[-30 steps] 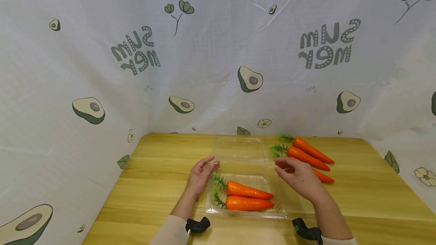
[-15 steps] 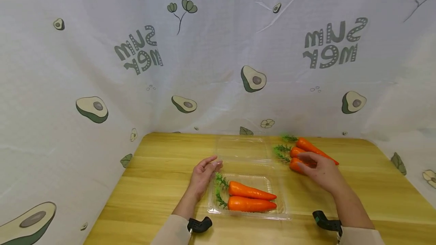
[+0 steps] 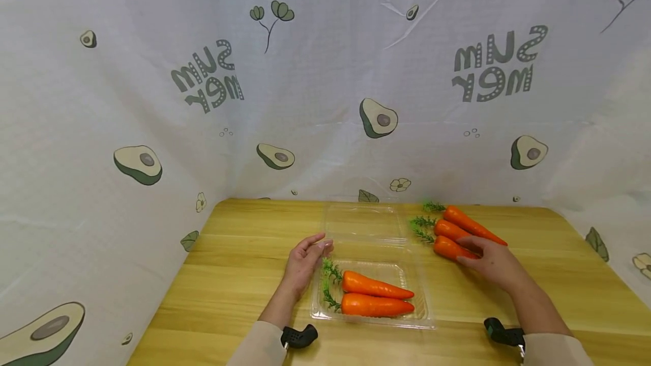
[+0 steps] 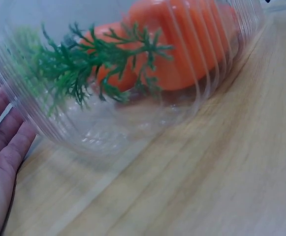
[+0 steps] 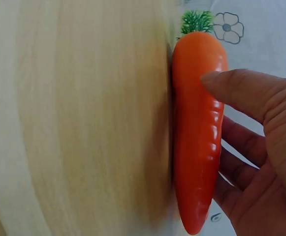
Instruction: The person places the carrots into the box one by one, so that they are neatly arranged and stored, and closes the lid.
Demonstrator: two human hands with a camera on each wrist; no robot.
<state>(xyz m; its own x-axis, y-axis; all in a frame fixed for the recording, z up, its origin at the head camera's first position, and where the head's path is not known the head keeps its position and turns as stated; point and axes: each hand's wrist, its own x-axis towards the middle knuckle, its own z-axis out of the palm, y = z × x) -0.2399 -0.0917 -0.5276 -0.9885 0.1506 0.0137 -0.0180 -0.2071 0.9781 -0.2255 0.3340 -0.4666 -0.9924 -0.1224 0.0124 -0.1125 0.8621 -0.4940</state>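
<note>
Orange and glossy, the nearest loose carrot (image 3: 448, 248) is at about 2 o'clock from the clear plastic container (image 3: 373, 322), its leafy top (image 3: 423, 235) towards 10 o'clock. The right hand (image 3: 492, 261) grips it: the right wrist view shows the thumb (image 5: 241, 91) on the thick half and the fingers curled behind. Whether it is clear of the table (image 3: 239, 230) is hard to tell.

That hold looks sound, since the heavy end probably sits near the crown; a smooth, tapering skin could roll or slip, so firm, even pressure from both sides should serve better than fingertips alone. The middle loose carrot (image 3: 450, 229) lies just beside, towards 12 o'clock, so drawing away towards 5 o'clock would avoid nudging it.

The left hand (image 3: 301, 267) lies at about 10 o'clock beside the container, fingers relaxed and holding nothing; contact with the wall is unclear. It is well placed to steady such light plastic. Inside, two carrots (image 3: 376, 305) lie side by side, tips towards 3 o'clock, with bare floor on their 12 o'clock side. Beyond, the lid (image 3: 365, 222) is folded back, leaving access from above unobstructed.
</note>
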